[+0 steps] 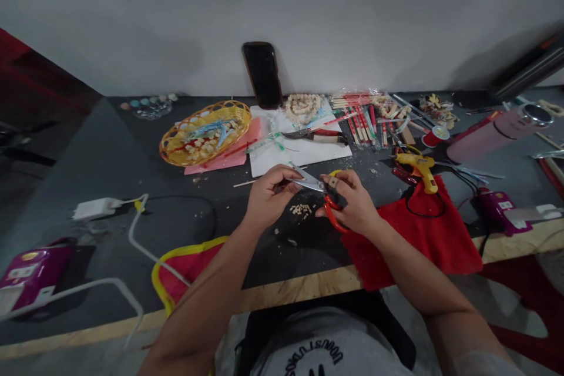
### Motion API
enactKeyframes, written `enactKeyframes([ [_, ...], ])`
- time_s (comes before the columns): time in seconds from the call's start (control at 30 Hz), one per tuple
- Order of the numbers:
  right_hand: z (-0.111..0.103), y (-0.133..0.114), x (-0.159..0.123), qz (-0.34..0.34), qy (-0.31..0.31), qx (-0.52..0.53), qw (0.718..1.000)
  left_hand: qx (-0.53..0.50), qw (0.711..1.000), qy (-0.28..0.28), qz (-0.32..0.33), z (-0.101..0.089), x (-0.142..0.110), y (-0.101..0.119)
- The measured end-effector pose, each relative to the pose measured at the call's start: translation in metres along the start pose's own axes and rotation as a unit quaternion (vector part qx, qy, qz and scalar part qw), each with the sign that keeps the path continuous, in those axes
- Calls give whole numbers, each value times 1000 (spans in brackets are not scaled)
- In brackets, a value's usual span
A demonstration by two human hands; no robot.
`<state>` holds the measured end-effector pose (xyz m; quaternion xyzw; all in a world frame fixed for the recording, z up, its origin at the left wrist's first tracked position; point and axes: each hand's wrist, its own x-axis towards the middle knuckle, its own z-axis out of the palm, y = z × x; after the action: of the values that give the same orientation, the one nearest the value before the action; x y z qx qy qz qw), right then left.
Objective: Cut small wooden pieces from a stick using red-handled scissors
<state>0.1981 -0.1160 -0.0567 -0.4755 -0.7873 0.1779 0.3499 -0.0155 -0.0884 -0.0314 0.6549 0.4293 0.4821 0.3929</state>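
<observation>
My right hand (356,202) grips the red-handled scissors (318,192), fingers closed through the loops, blades pointing left toward my left hand (269,195). Left hand pinches something thin at the blade tips; too small to make out, probably a short stick piece. Both hands hover just above the dark table (110,158), near its middle.

Small pile of cut bits (301,209) lies on the table directly under the blades.

To cut well, I judge: keep the piece deep in the blades rather than at the very tips, hold it square, keep left fingertips back from the edge, and stay over the pile so offcuts land together.

Room around: red cloth (414,235) just beside my right wrist, with the yellow glue gun (420,169) at its far edge and a black cord looping across it, which could snag an elbow moving right. White paper (299,150) with a pair of cutters lies just beyond the hands. Yellow basket (205,132) sits farther back left, and the phone (262,74) leans on the wall. Bundle of red sticks (361,123) lies back right. White cable (136,235) runs along the left. The table's front edge is near my body; open surface lies left of my left forearm.
</observation>
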Motion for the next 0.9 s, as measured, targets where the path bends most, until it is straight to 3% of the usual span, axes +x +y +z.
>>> enactKeyframes([
  [0.3,3,2,-1,-18,8,-15,1000,7,1000,0,-2,0,1,1],
  [0.67,-1,-5,-3,-21,13,-108,994,9,1000,12,-11,0,1,-2],
  [0.9,1,-5,-1,-30,24,-88,995,15,1000,-5,12,0,0,4],
])
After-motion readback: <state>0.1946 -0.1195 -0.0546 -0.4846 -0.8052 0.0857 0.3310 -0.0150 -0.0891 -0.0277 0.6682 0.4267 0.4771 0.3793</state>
